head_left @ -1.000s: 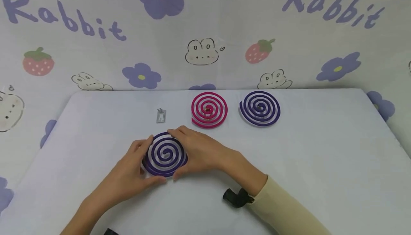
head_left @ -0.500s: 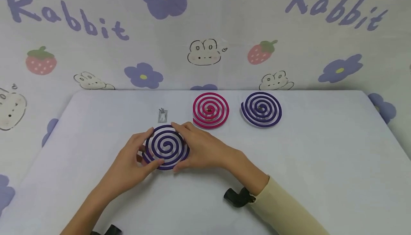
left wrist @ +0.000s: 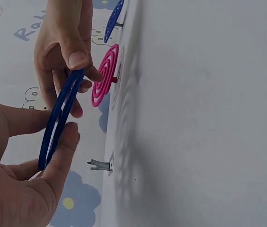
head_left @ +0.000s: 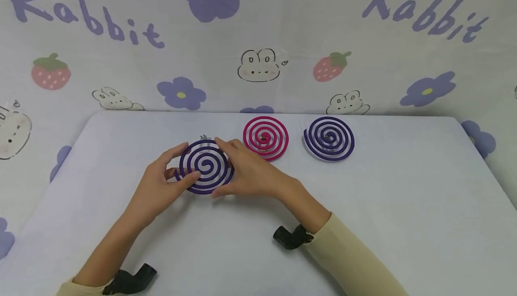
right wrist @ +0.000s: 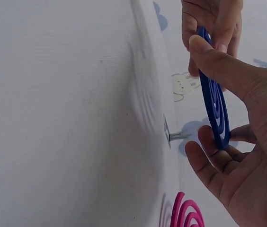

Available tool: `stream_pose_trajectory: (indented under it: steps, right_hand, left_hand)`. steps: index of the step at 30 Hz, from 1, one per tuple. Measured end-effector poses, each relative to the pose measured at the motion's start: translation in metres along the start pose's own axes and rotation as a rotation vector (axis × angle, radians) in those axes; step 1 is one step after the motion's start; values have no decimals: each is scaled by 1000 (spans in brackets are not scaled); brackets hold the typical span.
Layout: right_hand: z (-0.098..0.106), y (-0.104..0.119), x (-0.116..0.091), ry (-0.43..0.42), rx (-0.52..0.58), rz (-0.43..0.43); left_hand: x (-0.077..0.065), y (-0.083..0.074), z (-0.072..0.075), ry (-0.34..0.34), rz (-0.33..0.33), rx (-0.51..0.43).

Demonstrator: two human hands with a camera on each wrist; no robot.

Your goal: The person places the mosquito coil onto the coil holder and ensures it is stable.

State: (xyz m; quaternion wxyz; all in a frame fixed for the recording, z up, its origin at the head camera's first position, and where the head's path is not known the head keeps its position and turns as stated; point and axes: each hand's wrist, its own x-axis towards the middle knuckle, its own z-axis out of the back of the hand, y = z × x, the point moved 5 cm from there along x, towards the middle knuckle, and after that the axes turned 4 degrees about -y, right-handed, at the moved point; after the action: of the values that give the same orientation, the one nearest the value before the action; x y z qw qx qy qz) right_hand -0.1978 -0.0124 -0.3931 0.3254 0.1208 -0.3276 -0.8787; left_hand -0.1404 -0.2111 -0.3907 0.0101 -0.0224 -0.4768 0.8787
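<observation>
Both hands hold a dark purple mosquito coil (head_left: 208, 166) up off the white table, left of centre in the head view. My left hand (head_left: 155, 183) pinches its left side, thumb over the rings and fingers beneath. At the right rim my right hand (head_left: 252, 170) grips with the thumb at the near edge and fingers at the far edge. Through the rings shows a small metal stand (head_left: 204, 137), partly hidden behind the coil. The left wrist view has that metal stand (left wrist: 100, 165) upright on the table, its prongs apart from the coil.
A pink mosquito coil (head_left: 263, 138) rests on a stand at the back, close beyond my right hand. Farther right, another purple mosquito coil (head_left: 329, 136) sits raised on its own stand. The white table (head_left: 383, 210) ends at a patterned cloth backdrop (head_left: 291, 31).
Both hands have lifted the purple coil and carried it away from me, over the small metal stand. My left thumb has moved from the near edge onto the rings.
</observation>
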Motion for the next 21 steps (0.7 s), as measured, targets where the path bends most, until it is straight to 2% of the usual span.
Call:
stream_pose_trajectory:
  steps: [10, 21]
  right_hand:
    - [5, -7, 18, -71, 85, -33]
    - [5, -6, 44, -87, 142, -46]
  left_hand:
    - [26, 9, 3, -4, 117, -253]
    - [52, 10, 16, -71, 160, -282]
